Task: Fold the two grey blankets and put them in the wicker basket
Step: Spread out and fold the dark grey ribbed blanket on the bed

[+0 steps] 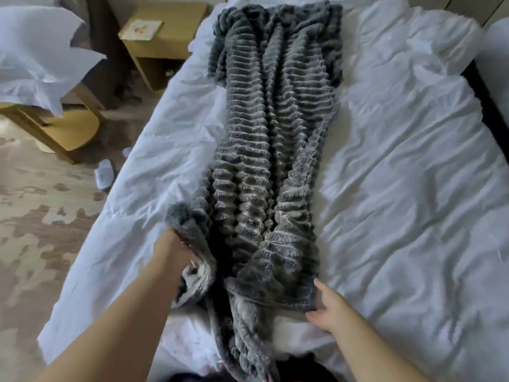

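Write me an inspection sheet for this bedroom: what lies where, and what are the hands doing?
Surface: bed covered by a rumpled white duvet.
Job's things: one ribbed grey blanket lies lengthwise down the bed in a long strip; a second blanket and the wicker basket are not in view.
Clutter: white slipper on the floor left of the bed; a paper on the bedside table.
Hands: left hand grips the blanket's near left edge; right hand holds its near right corner.
Cables: nothing seen.
Surroundings: patterned floor; wooden furniture at left with white bedding piled on it.
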The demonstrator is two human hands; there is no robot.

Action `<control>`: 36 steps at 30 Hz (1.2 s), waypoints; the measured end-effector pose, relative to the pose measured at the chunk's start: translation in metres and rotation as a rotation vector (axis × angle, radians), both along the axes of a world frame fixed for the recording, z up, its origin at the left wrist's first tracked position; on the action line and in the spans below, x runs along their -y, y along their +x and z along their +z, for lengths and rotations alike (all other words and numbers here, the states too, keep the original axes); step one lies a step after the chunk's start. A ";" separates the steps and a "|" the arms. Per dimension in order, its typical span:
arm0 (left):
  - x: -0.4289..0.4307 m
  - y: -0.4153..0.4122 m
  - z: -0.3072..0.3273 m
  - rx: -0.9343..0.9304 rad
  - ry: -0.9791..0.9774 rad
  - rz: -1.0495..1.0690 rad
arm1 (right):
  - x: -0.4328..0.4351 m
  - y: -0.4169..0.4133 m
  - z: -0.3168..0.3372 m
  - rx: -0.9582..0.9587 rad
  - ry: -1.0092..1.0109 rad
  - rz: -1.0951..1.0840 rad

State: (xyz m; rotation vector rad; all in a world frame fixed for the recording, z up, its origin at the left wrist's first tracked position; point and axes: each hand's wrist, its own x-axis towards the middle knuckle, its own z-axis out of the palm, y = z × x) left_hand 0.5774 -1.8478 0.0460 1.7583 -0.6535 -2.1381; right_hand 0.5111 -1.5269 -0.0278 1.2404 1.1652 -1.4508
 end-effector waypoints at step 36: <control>-0.102 0.055 0.136 -0.104 -0.751 -0.818 | 0.065 0.009 0.006 -0.234 -0.227 -0.187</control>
